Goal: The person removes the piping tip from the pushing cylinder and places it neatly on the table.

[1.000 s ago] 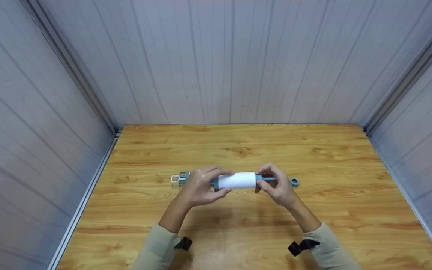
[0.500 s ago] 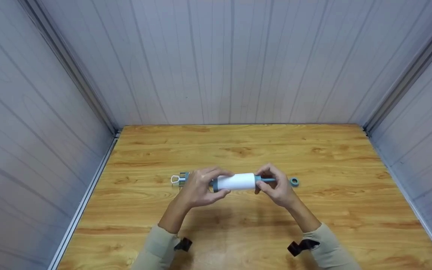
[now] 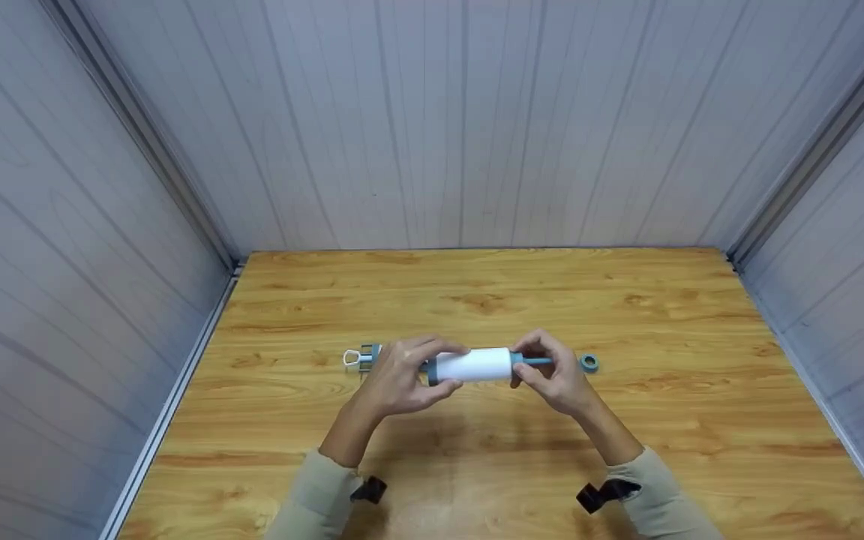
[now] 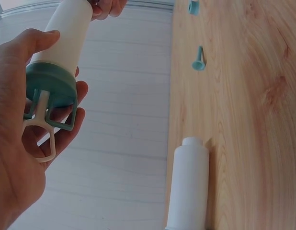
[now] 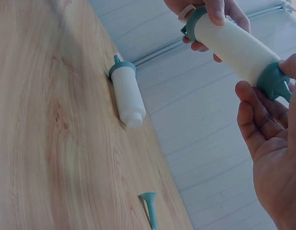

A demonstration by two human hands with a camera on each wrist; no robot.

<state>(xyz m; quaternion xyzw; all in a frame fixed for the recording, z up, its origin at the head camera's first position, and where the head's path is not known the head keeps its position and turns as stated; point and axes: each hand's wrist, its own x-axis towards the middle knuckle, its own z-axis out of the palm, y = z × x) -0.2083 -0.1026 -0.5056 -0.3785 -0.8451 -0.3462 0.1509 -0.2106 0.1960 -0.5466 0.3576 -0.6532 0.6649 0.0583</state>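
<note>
A white syringe (image 3: 475, 364) with teal end caps is held level above the table by both hands. My left hand (image 3: 406, 375) grips its plunger end. In the left wrist view, a pale ring handle (image 4: 41, 139) protrudes from the framed teal cap (image 4: 51, 81). My right hand (image 3: 558, 375) pinches the opposite teal nozzle cap (image 5: 271, 80) between thumb and fingers. The cap's tip is partly hidden by that hand. Inside the white barrel, nothing can be seen.
A second white syringe (image 5: 127, 93) lies on the wooden table (image 3: 477, 292), mostly hidden by my left hand in the head view. A loose teal nozzle (image 4: 199, 60) and a small teal ring (image 3: 589, 364) lie farther right. Pale panels (image 3: 432, 127) enclose the back and sides.
</note>
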